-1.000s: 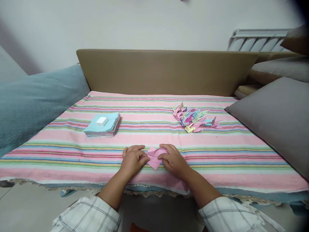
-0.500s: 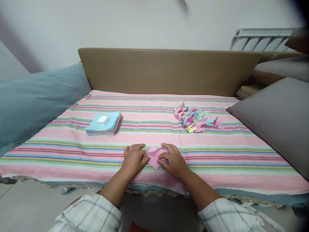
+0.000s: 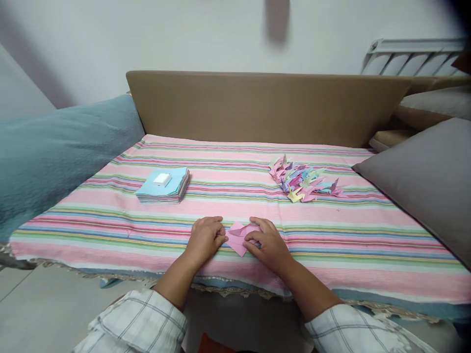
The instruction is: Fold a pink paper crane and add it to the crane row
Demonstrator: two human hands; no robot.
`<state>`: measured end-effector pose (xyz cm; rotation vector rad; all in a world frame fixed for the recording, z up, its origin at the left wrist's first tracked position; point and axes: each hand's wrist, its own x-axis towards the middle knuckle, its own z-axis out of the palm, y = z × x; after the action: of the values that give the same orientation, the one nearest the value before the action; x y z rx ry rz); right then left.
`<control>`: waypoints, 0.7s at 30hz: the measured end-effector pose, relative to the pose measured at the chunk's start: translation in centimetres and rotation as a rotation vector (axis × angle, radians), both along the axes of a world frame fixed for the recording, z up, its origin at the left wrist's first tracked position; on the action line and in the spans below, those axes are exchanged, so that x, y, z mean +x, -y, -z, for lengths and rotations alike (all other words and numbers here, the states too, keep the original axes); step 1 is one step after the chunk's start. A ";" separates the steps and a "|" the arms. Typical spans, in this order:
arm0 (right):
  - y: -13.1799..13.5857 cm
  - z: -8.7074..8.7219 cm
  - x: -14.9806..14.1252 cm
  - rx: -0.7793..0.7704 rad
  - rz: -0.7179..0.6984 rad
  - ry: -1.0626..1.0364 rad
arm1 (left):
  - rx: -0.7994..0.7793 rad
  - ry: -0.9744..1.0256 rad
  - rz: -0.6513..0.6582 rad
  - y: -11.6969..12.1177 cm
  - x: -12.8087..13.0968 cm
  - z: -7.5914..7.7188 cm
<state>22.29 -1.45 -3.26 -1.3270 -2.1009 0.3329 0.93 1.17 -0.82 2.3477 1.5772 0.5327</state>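
Striped cloth in pink, green, blue and yellow covers the sofa seat, with a brown backrest behind it against a pale wall. Blue fabric slopes along the left side, and a grey cushion leans in at the right. Near the front edge, a partly folded sheet of pink origami paper lies on the cloth between the person's hands. The left hand is nearly closed, thumb and curled fingers pinching the paper's left corner. The right hand is loosely curled over the right part, gripping it with thumb and fingers. Farther back on the left sits a stack of square paper, light blue on top, bearing a small white block. Back to the right, folded paper cranes in mixed colours lie heaped together.
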 end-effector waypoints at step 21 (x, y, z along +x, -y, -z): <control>0.0 0.2 0.0 0.011 -0.005 0.064 | -0.003 -0.435 0.235 5.4 1.8 -0.3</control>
<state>22.31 -1.50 -3.49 -1.3419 -2.1558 0.2839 2.75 -4.23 -0.54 2.7286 1.4191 -0.0372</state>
